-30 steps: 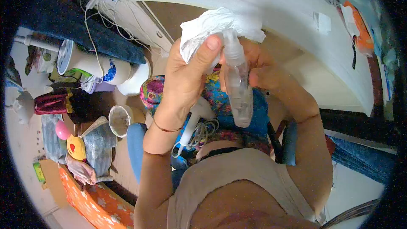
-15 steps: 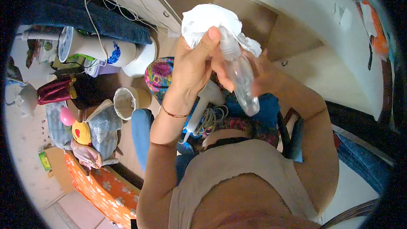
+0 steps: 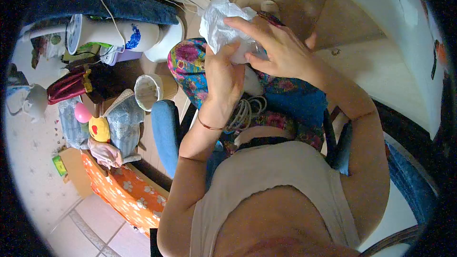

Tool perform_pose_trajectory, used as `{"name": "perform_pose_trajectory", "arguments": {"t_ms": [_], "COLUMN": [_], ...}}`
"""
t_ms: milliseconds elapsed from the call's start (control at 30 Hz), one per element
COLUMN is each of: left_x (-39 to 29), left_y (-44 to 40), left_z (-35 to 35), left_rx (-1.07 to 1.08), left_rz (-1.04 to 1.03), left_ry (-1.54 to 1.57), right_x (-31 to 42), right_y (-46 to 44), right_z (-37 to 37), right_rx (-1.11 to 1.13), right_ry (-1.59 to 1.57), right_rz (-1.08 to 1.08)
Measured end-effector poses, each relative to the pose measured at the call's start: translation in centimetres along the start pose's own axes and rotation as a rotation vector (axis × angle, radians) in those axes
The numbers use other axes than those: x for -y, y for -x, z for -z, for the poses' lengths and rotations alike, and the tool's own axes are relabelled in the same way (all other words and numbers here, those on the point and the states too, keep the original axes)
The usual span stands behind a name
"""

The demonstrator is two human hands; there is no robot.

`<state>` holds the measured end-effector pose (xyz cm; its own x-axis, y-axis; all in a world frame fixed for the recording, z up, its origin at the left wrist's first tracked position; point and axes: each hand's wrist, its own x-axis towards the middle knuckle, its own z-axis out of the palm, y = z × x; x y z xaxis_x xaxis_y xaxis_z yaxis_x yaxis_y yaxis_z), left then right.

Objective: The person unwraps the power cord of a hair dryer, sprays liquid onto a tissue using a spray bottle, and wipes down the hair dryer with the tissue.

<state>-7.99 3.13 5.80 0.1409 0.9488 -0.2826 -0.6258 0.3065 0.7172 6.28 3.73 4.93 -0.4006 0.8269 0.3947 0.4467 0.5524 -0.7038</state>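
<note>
A crumpled white tissue [image 3: 220,24] is bunched between my hands, high in the view. My left hand [image 3: 224,74] is closed below it, its thumb pressed against the tissue and a clear plastic bottle [image 3: 245,51]. Only a small translucent part of the bottle shows; hands and tissue hide the rest. From the right, my right hand [image 3: 285,52] curves around the same bundle. Its index finger lies across the tissue and its thumb sits lower, near the bottle.
A white corded appliance with a coiled cable [image 3: 245,114] lies on my floral-clad lap. To the left are a lined waste bin [image 3: 148,93], a blue padded armrest [image 3: 165,124], a white cylindrical appliance [image 3: 112,34] and an orange patterned cloth [image 3: 126,185]. A white curved surface [image 3: 390,28] stands right.
The bottle has turned from lying lengthwise in plain sight to being mostly hidden. My right hand has moved up onto the tissue, and the view has shifted slightly.
</note>
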Motion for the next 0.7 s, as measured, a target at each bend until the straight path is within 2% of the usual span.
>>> {"name": "perform_pose_trajectory", "arguments": {"t_ms": [33,200,300,400,600,700], "left_x": [0.0,0.7,0.1,-0.3,-0.1,0.0], "left_y": [0.4,0.4,0.9,0.6,0.5,0.5], "left_z": [0.1,1.6,1.0,0.3,0.2,0.3], "left_rx": [0.009,0.111,0.033,0.060,-0.068,-0.039], "left_rz": [0.008,-0.028,0.076,-0.012,0.006,0.010], "left_ry": [0.000,-0.015,0.177,0.216,0.120,0.130], "right_x": [-0.1,-1.1,-0.9,-0.7,-0.7,-0.6], "right_y": [0.0,0.2,0.2,0.1,0.3,0.3], "right_z": [-0.1,-1.1,-1.1,-1.3,-1.5,-1.4], "right_rx": [0.034,-0.060,-0.080,-0.103,-0.072,-0.091], "right_ry": [0.010,-0.005,0.004,-0.012,0.033,0.036], "right_rz": [-0.052,0.011,0.046,0.068,0.024,0.036]}}
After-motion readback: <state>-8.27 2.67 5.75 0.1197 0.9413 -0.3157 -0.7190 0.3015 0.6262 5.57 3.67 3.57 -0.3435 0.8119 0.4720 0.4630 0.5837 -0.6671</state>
